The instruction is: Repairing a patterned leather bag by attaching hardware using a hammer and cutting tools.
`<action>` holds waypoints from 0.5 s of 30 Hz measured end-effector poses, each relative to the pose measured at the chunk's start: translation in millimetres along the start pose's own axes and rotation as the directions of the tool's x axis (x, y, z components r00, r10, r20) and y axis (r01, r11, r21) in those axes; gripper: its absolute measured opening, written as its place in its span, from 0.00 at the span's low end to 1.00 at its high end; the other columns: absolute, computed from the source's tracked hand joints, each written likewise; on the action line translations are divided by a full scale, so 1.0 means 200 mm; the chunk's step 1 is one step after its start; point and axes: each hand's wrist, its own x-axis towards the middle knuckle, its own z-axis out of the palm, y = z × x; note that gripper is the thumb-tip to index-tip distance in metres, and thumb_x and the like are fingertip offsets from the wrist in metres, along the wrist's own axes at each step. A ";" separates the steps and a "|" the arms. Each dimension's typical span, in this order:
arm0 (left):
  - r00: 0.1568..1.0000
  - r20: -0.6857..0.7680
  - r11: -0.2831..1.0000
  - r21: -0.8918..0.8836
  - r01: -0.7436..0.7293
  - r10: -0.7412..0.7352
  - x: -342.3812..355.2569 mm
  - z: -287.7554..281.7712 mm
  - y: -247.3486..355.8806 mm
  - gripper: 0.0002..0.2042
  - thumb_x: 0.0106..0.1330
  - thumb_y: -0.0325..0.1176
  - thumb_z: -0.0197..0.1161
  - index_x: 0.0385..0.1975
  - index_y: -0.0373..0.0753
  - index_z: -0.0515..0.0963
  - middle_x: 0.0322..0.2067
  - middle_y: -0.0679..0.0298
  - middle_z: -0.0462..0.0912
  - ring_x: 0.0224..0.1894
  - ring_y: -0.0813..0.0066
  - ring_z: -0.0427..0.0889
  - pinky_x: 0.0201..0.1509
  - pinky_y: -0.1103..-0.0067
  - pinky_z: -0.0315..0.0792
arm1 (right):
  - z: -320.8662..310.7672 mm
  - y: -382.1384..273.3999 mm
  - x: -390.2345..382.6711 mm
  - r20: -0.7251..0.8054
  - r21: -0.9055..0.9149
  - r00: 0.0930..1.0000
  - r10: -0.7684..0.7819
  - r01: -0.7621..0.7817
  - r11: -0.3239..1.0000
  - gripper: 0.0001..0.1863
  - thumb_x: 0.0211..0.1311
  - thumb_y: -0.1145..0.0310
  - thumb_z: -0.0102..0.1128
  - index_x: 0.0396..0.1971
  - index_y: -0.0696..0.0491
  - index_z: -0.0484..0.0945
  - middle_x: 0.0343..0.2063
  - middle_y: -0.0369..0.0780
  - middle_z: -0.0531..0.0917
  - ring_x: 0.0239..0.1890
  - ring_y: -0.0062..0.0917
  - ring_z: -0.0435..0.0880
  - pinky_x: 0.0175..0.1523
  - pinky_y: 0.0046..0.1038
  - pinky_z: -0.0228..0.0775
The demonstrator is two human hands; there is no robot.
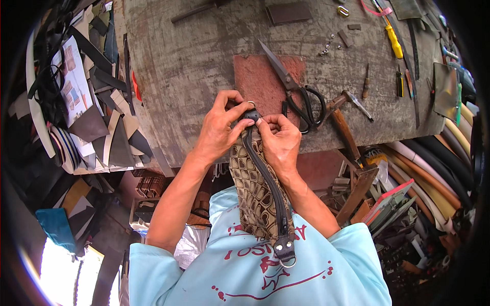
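A long pouch (250, 191) in brown and cream scale-patterned material hangs from my hands down over my shirt. A black zipper (268, 178) runs along it. At its upper end is a black leather tab (251, 115) with a metal ring, at the table's edge. My left hand (223, 122) pinches this tab between thumb and fingers. From the other side, my right hand (280, 140) grips the same end, its fingers curled. The lower end carries another black tab (284, 249) with two silver studs and a D-ring (289, 263).
Black-handled scissors (301, 94) lie across a reddish square pad (247, 76) beyond my hands. A hammer (345, 130) rests at the table's front edge. Farther right are a yellow-handled screwdriver (394, 42) and an awl (366, 81). Leather scraps (109, 122) crowd the left; material rolls (434, 173) stand right.
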 end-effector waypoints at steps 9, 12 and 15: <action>0.986 0.018 0.975 0.147 -0.165 0.165 0.00 -0.02 -0.02 0.20 0.55 0.26 0.72 0.48 0.34 0.78 0.47 0.57 0.71 0.42 0.57 0.80 0.43 0.67 0.78 | -0.15 -0.09 0.03 0.135 -0.415 0.778 -0.614 0.607 0.677 0.15 0.57 0.75 0.64 0.46 0.58 0.79 0.32 0.46 0.83 0.33 0.40 0.84 0.37 0.36 0.77; 0.983 0.041 0.975 0.124 -0.185 0.181 0.01 -0.03 -0.03 0.20 0.55 0.26 0.72 0.49 0.35 0.77 0.47 0.56 0.71 0.43 0.57 0.80 0.44 0.66 0.78 | -0.18 -0.02 0.11 0.471 -0.254 0.552 -0.688 0.832 0.494 0.21 0.47 0.80 0.62 0.46 0.58 0.79 0.33 0.41 0.79 0.36 0.36 0.82 0.38 0.34 0.75; 0.986 0.028 0.981 0.105 -0.165 0.163 0.00 -0.04 -0.01 0.21 0.55 0.25 0.72 0.50 0.35 0.75 0.47 0.56 0.71 0.43 0.60 0.80 0.44 0.67 0.77 | -0.19 -0.01 0.15 0.543 -0.273 0.488 -0.683 0.872 0.407 0.21 0.45 0.79 0.62 0.44 0.57 0.80 0.31 0.41 0.77 0.34 0.35 0.80 0.36 0.35 0.74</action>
